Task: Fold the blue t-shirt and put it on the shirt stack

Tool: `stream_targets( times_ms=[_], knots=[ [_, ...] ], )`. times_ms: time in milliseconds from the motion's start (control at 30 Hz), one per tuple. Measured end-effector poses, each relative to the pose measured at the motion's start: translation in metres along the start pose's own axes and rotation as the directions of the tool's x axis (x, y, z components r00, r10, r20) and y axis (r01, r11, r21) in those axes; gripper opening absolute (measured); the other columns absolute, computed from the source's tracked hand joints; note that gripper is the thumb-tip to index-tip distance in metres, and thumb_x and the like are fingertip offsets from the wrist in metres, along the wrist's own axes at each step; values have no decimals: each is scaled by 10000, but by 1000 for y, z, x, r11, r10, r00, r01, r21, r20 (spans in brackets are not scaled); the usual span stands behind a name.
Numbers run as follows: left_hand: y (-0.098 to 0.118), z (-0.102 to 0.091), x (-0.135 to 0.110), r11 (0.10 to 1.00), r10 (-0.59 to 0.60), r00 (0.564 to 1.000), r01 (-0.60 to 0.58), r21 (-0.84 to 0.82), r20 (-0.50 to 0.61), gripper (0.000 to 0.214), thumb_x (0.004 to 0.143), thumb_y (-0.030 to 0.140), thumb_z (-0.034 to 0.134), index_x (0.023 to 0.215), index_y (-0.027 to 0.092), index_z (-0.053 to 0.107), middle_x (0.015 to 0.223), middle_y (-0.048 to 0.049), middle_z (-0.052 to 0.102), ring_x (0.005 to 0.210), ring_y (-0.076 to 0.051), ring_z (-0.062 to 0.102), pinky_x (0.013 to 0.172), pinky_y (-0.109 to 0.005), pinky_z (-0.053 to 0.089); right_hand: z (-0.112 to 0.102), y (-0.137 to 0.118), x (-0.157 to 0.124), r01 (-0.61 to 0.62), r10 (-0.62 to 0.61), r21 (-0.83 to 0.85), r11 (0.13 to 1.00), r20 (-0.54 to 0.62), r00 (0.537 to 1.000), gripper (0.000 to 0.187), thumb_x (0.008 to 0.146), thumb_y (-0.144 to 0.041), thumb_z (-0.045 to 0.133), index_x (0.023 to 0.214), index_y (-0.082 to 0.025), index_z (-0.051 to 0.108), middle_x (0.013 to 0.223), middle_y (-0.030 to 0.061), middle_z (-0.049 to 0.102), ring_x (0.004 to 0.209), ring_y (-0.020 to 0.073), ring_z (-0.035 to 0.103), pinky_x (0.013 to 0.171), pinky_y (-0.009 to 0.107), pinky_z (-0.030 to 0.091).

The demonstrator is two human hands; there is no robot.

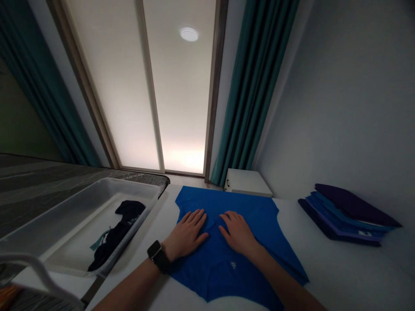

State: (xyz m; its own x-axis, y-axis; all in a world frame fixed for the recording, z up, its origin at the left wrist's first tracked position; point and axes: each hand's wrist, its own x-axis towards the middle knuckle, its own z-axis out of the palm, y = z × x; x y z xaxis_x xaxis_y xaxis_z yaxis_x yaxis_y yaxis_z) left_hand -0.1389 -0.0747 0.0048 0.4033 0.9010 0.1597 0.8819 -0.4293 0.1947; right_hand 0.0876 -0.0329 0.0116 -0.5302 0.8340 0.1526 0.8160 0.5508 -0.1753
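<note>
In the head view, which I follow from my place in the room, a blue shirt (pixel 214 244) lies spread on the white counter (pixel 290 211), directly under the fingers. The left hand (pixel 184 236) and the right hand (pixel 240 235) rest flat upon it, side by side but apart; their fingers are released and lightly spread, grasping nothing. The cloth looks mostly smooth, with some small wrinkles near the fingers, and it is not yet folded.

To the right of the fingers, well apart, there is a neat pile of folded clothes (pixel 345 218), so I judge that this portion is done. To the left of the fingers, a plastic tub (pixel 66 211) holds some dark clothes (pixel 118 233), lying crumpled; these seem to be left over, but how many pieces they are, I cannot tell.
</note>
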Motion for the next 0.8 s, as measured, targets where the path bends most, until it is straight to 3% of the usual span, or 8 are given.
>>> stream_targets(
  times_ms=[167, 300, 500, 800],
  knots=[
    [7, 4, -10, 997, 70, 997, -71, 17, 40, 627, 956, 557, 349, 1507, 279, 234, 1555, -62, 274, 1419, -271, 274, 1161, -477, 215, -7, 29, -60, -123, 123, 3, 992, 77, 989, 578, 956, -556, 296, 1413, -237, 447, 1504, 80, 370, 1397, 275, 284, 1149, 467, 205],
    [5, 7, -25, 990, 118, 992, -121, 78, 31, 640, 958, 545, 363, 1516, 303, 164, 1568, -46, 238, 1412, -279, 288, 1147, -484, 256, -11, 34, -86, -158, 153, 36, 987, 108, 982, 660, 935, -633, 247, 1446, -244, 401, 1567, 55, 239, 1440, 281, 171, 1176, 481, 139],
    [5, 7, -37, 981, 147, 989, -148, 125, 16, 649, 966, 528, 362, 1519, 313, 100, 1568, -38, 231, 1409, -278, 295, 1135, -486, 283, -6, 31, -93, -167, 152, 71, 983, 176, 972, 689, 926, -662, 230, 1509, -294, 206, 1593, 19, 99, 1455, 267, 81, 1185, 489, 76],
    [7, 9, -41, 978, 154, 988, -151, 141, -10, 660, 967, 527, 358, 1517, 310, 66, 1566, -34, 234, 1412, -270, 289, 1144, -477, 270, -3, 30, -100, -159, 146, 57, 986, 193, 970, 677, 934, -650, 206, 1513, -306, 129, 1589, -13, 22, 1456, 266, 27, 1183, 502, 40]
  ],
)
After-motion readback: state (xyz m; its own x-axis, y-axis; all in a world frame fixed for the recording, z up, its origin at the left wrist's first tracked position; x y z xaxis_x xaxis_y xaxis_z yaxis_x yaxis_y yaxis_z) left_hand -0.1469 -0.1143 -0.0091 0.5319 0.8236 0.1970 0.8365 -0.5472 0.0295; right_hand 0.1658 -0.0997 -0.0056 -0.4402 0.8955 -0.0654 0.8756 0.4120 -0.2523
